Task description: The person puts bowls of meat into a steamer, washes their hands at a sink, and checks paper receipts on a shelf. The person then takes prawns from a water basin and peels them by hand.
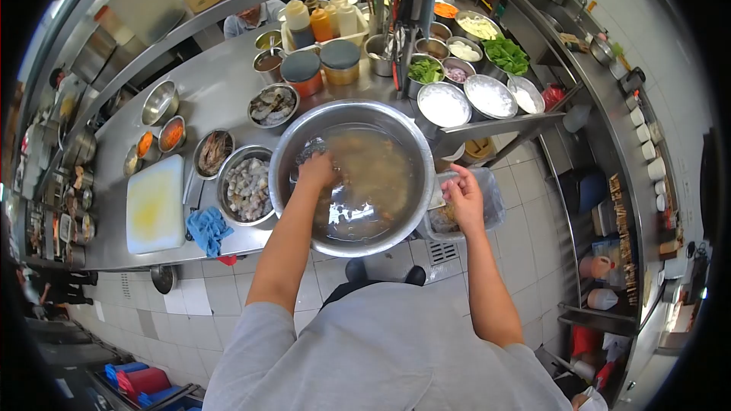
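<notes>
A large metal bowl (pixel 417 217) of cloudy water (pixel 373 164) stands at the counter's front edge. My left hand (pixel 317 170) reaches into its left side; the fingers are partly under the surface, so their grip is hidden. Dark, glistening matter lies beside those fingers, too unclear to name. My right hand (pixel 464 198) is raised right of the bowl, fingers curved and apart, with nothing plainly in it. Beneath it is a bin lined with clear plastic (pixel 491 205), holding orange-brown scraps. Left of the big bowl, a smaller metal bowl holds peeled shrimp (pixel 247 186).
Bowls of unpeeled shrimp (pixel 272 104) and brownish shellfish pieces (pixel 215 154) stand nearby. A white cutting board (pixel 155 205) and a blue cloth (pixel 208 230) lie left. Behind are lidded tubs (pixel 339 61) and squeeze bottles (pixel 322 24). Ingredient containers (pixel 445 104) crowd the right.
</notes>
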Demonstrator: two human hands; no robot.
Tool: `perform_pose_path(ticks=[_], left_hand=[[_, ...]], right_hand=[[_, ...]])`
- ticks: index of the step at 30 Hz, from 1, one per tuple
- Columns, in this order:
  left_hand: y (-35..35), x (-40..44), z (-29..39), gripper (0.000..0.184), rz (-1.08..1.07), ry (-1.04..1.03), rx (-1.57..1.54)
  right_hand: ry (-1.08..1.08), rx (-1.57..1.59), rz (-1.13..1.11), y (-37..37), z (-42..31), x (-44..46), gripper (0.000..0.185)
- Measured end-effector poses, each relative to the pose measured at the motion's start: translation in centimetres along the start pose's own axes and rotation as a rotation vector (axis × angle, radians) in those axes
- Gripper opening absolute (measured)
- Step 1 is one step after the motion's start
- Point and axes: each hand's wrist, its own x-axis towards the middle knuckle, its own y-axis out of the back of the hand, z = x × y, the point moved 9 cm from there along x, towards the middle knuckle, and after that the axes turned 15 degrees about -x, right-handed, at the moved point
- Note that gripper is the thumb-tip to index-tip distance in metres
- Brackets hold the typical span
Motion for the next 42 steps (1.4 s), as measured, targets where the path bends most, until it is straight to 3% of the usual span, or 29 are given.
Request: perform_pose_path(ticks=[4,7,9,10,12,13,15,20,23,25,29,31,32,34,37,39,41,42], left_hand=[[-3.4,1.9,-2.4,0.037,-0.138,0.034,-0.067],[-4.4,2.2,-1.8,0.035,-0.301,-0.096,-0.241],[-4.0,0.7,-2.4,0.031,-0.433,0.174,-0.739],[-3.1,0.2,-2.0,0.031,-0.427,0.175,-0.735],[-1.4,-0.6,-0.3,0.034,-0.451,0.177,-1.120],[-0.5,-1.0,0.4,0.034,-0.448,0.178,-1.116],[1.4,-2.0,3.0,0.033,-0.410,0.207,-1.395],[2.0,-4.2,10.9,0.034,-0.383,0.156,-1.589],[-0.6,-4.1,15.5,0.034,-0.350,0.080,-1.658],[-1.3,-4.7,18.6,0.032,-0.248,0.055,-1.733],[-5.7,-5.4,23.7,0.035,-0.408,0.022,-1.598],[-6.2,-5.2,25.5,0.037,-0.448,-0.073,-1.607],[-4.6,-4.6,26.3,0.038,-0.324,-0.217,-1.457],[-4.1,-4.5,27.7,0.040,-0.376,-0.272,-1.382],[-4.9,-4.3,30.0,0.039,-0.525,-0.198,-1.358],[-6.0,-3.4,31.6,0.045,-0.523,-0.330,-1.362],[-2.7,-3.6,33.4,0.057,0.071,-0.766,-0.739],[-3.6,-3.2,33.6,0.065,0.073,-0.685,-0.685]], right_hand=[[-0.072,0.015,0.036,2.5,1.9,-1.3,0.035],[-0.106,0.020,0.048,3.4,2.3,-1.4,0.034],[-0.116,0.026,0.019,3.3,2.4,-1.2,0.035],[-0.112,0.032,0.017,3.1,2.3,-1.0,0.035],[-0.079,0.037,-0.043,2.0,2.0,-0.5,0.034],[-0.077,0.041,-0.044,1.6,1.8,-0.2,0.034],[-0.058,0.035,-0.108,-0.3,-0.2,0.1,0.033],[0.076,-0.066,-0.266,-5.6,-4.2,1.3,0.039],[-0.115,0.193,-0.389,-8.5,-4.3,1.6,0.053],[-0.278,0.414,-0.227,-7.8,-3.4,2.0,0.048],[-0.342,0.602,-0.065,-4.1,-1.3,2.8,0.037],[-0.366,0.600,-0.025,-1.7,1.1,3.1,0.027],[-0.379,0.571,0.012,-0.1,1.5,3.0,0.024],[-0.368,0.596,0.027,2.7,1.8,2.8,0.022],[-0.345,0.583,0.048,6.2,3.6,3.1,0.022],[-0.327,0.124,0.023,8.6,4.0,3.8,0.026],[-0.319,0.073,0.029,10.3,3.9,3.9,0.028],[-0.322,0.024,0.004,10.9,4.0,4.2,0.027]])
